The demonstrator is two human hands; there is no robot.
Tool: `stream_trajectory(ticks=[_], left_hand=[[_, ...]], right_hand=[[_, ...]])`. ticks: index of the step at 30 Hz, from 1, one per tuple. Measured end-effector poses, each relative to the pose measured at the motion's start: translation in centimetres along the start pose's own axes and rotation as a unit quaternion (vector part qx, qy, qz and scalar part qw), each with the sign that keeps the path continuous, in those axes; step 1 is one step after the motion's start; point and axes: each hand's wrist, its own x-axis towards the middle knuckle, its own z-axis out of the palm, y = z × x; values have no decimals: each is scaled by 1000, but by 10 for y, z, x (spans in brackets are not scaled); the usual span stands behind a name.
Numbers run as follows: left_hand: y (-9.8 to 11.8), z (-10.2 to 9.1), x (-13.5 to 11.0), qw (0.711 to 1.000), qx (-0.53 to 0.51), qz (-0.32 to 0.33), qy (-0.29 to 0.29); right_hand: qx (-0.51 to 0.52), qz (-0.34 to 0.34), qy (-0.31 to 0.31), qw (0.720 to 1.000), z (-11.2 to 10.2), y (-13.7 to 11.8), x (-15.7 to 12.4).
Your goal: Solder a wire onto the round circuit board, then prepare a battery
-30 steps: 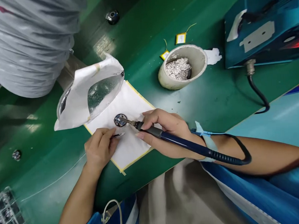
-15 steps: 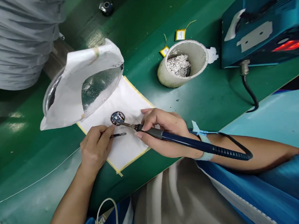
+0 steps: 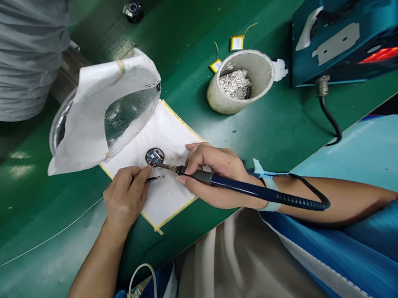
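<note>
Two yellow-edged battery packs [image 3: 236, 43] are lying at upper centre, their white faces carrying print too small to read. At upper right, a red display [image 3: 384, 55] is glowing on a blue box [image 3: 308, 34], its characters unreadable at this angle.

Just below them, a whitish cup [image 3: 216, 96] is holding silvery shavings [image 3: 234, 84]. A paper-covered clear shield [image 3: 91, 97] is leaning over the upper left of a white sheet [image 3: 180, 127], hiding part of it, and a grey ribbed duct [image 3: 14, 61] is filling the upper-left corner.

A round circuit board [image 3: 154, 156] is resting on the sheet, left of the frame's centre. The right hand's [image 3: 217, 172] fingers are gripping a soldering iron [image 3: 242, 187], its tip reaching the board's lower edge. The left hand's [image 3: 124, 194] fingers are closing around a slim dark tool [image 3: 154, 178], with thumb and forefinger pinched beside the board.
</note>
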Motion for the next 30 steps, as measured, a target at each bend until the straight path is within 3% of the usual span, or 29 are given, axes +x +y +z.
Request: stream_trajectory(ticks=[12,20,23,26,30], left_hand=[[0,-3,1,1000,-13,14,16],[-1,-17,7,979,-127,-8,158],[-2,-9,5,977,-161,-55,131],[-1,0,3,967,-178,-150,101],[5,3,5,931,-244,-222,155]], right_hand=[[6,9,7,1000,0,1,-1],[18,23,18,999,-1,0,-2],[23,34,23,999,-1,0,-2],[24,33,23,999,-1,-1,-1],[26,32,18,999,-3,-3,-1]])
